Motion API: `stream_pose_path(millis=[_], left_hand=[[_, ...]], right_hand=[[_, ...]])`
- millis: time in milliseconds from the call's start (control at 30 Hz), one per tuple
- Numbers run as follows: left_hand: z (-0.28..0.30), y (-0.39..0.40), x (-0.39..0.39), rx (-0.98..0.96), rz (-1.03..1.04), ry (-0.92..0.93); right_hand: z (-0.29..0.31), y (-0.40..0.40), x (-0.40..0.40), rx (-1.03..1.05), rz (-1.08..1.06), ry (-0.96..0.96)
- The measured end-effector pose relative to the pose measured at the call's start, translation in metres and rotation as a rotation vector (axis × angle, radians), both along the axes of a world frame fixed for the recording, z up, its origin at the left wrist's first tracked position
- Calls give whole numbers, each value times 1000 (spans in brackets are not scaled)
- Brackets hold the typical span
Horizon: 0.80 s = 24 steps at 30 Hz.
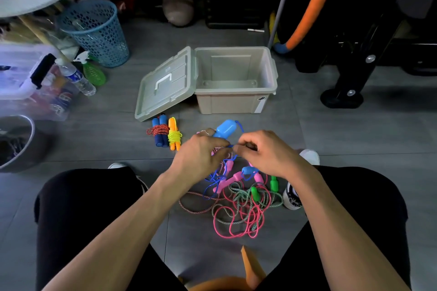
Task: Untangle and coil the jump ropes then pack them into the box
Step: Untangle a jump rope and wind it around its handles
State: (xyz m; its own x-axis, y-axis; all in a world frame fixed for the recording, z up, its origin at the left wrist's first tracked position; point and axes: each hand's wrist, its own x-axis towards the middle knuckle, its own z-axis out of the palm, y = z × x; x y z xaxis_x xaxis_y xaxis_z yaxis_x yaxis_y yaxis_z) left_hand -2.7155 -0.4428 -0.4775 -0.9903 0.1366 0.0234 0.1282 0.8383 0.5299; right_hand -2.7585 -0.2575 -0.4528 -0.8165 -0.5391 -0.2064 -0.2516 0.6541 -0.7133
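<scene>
Pinching a thin blue rope (pixel 233 146) between them, the left hand (pixel 201 149) and right hand (pixel 262 149) are held curled above the tangled ropes (pixel 238 205); its blue handle (pixel 224 129), apparently left-held, points toward the open box (pixel 236 101).

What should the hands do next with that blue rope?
Probably keep pulling the blue rope free of the tangled pile. Both the left hand and right hand pinch it by its blue handle, yet it still loops through the pink handles, and the box is empty.
</scene>
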Motion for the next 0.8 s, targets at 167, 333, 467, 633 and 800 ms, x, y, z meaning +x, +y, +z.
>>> stream_pose_path(millis=[167,333,467,633,800], left_hand=[[-2,-14,-6,-387,232,-85],[-26,-48,-10,-390,428,-336],[-17,-29,-8,-89,203,-203],[-5,4,4,100,-38,67],[-10,0,2,-23,132,137]], right_hand=[[1,11,-3,42,-51,42],[3,23,-5,23,-101,47],[3,18,-5,-10,-66,52],[2,8,-1,-33,-2,35],[0,11,2,3,-10,29]])
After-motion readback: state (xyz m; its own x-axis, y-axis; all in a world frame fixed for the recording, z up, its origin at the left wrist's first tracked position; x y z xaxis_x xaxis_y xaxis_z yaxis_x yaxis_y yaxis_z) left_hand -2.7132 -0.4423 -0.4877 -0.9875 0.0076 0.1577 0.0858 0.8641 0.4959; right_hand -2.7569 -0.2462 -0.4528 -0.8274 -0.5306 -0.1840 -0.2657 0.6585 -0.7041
